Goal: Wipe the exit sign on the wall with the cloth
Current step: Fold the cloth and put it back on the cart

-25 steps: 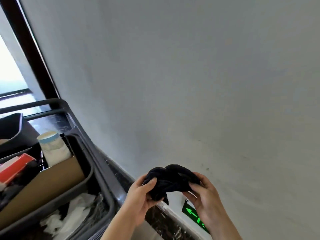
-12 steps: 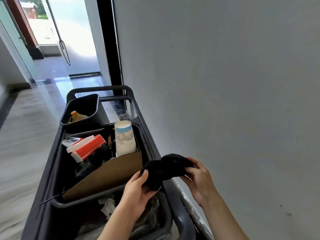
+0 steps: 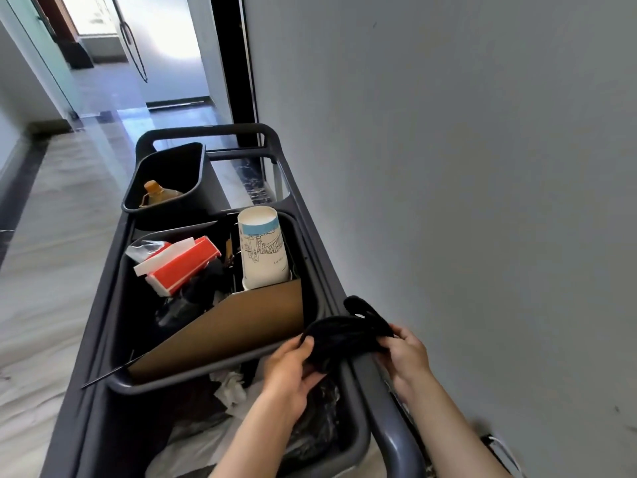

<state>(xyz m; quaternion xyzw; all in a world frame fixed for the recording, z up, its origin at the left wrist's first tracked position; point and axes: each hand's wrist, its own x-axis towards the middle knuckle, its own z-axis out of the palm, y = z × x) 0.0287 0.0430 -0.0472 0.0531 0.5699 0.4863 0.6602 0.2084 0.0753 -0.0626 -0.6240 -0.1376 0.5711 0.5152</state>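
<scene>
Over the cart (image 3: 389, 419) bins holding cup (image 3: 263, 248) and cardboard (image 3: 238, 326), left hand (image 3: 293, 370) and right hand (image 3: 406, 357) grip the cloth (image 3: 348, 332).

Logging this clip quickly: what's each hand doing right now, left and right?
Left hand: closed on the black cloth, gripping its left end.
Right hand: closed on the same cloth, pinching its right end.
</scene>
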